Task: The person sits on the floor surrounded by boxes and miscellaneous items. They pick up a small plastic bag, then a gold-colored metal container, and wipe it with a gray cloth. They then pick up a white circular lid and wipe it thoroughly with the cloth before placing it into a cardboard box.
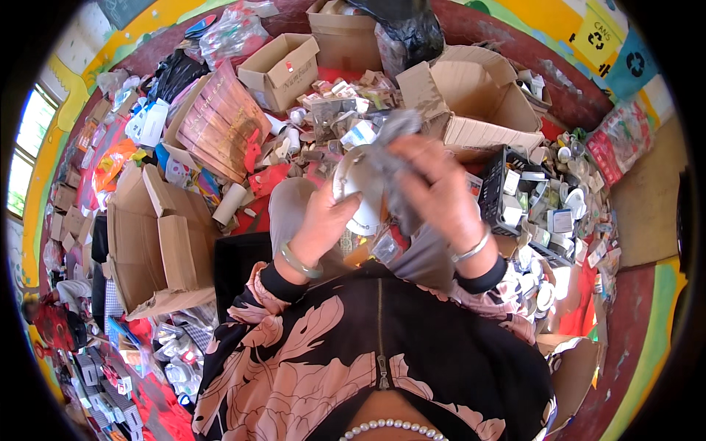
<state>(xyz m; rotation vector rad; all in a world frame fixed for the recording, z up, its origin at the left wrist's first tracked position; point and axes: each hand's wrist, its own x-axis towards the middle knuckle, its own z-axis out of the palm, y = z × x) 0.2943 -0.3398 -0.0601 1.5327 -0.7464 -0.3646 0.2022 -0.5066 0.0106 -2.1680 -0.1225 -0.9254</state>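
The left hand (323, 222) grips the white dish (358, 176) by its left rim, above the legs (287, 209), probably steadying it while leaving its right side free; the right hand (440, 187) (blurred) holds a grey cloth (398, 184) there.

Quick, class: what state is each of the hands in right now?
Left hand: closed, gripping a round white object.
Right hand: blurred, holding a grey cloth.
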